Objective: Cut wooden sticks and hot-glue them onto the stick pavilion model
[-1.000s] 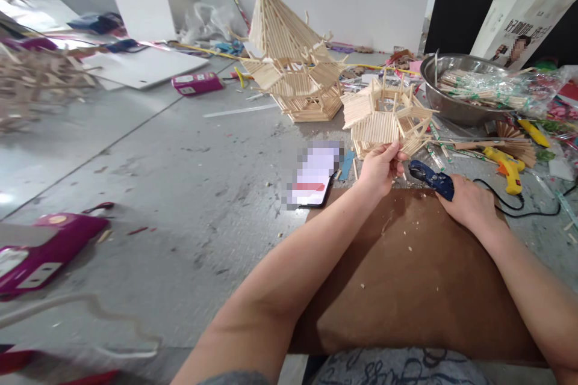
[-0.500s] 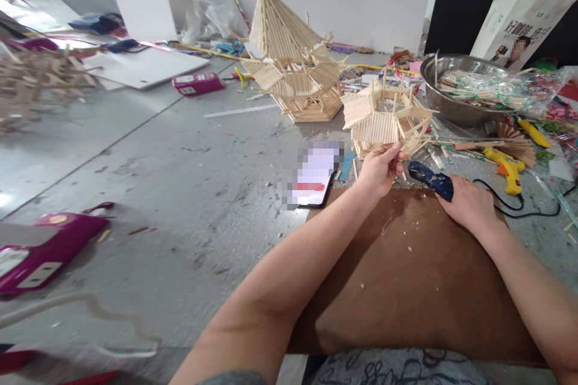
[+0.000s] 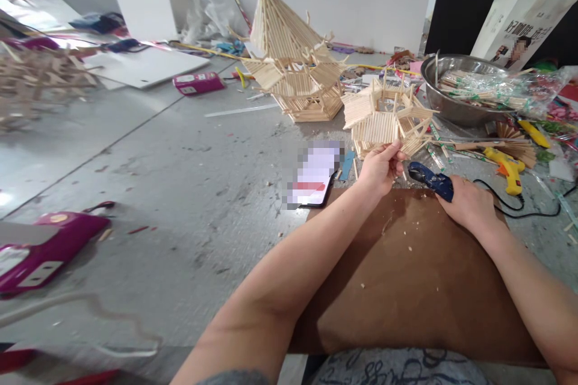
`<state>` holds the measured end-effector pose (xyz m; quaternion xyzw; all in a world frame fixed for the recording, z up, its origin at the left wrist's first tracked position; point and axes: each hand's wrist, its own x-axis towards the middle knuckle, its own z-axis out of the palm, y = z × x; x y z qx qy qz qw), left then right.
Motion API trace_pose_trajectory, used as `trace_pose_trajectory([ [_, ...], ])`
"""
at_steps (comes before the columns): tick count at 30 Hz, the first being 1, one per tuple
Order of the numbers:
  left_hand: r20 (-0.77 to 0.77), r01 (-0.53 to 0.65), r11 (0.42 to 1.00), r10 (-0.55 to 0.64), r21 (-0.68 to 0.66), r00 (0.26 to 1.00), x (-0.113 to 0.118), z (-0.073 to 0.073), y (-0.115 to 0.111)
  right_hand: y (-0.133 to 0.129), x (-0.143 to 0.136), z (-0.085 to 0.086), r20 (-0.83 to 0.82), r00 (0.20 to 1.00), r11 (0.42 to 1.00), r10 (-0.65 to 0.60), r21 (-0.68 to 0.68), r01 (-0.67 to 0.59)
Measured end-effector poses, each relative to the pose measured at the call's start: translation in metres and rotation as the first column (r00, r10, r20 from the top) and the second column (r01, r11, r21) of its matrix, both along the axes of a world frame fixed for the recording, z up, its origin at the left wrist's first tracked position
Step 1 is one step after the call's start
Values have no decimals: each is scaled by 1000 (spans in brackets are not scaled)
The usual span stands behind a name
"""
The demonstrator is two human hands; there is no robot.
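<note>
My left hand (image 3: 383,167) is closed in a pinch at the near side of a small model house (image 3: 382,126) built from pale wooden sticks. A thin wooden stick (image 3: 404,175) pokes out beside its fingertips; the fingers partly hide it and that edge of the model. Wrapped round the handles of blue cutting pliers (image 3: 431,180), my right hand (image 3: 469,201) rests over the brown board (image 3: 406,277). The pliers' jaws point left, a little apart from my left fingers.
Behind stands a taller stick tower (image 3: 293,78) with a pointed roof. A phone (image 3: 316,177) lies left of the small model. At right are a yellow glue gun (image 3: 508,169) with its cord and a metal bowl (image 3: 433,102) of wrapped sticks. Purple boxes (image 3: 54,246) lie at left.
</note>
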<state>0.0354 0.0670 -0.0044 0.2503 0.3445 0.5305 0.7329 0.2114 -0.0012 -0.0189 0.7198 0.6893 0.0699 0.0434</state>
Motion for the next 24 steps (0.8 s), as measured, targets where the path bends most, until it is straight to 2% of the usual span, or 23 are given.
trace_pose_trajectory([
  [9, 1, -7, 999, 7, -37, 1000, -1, 0, -2, -1, 1, -1, 20, 1000, 1000, 20, 20, -20],
  [17, 8, -11, 1000, 12, -17, 1000, 0, -2, 1, 1, 1, -10, 40, 991, 990, 130, 57, -132],
  [21, 26, 0, 1000, 0, -27, 1000, -1, -6, 1, 3, 0, -19, 16, 989, 988, 144, 59, -145],
  [24, 15, 7, 1000, -7, 14, 1000, -5, -10, -1, 2, -1, -20, -47, 980, 979, 194, 76, -190],
])
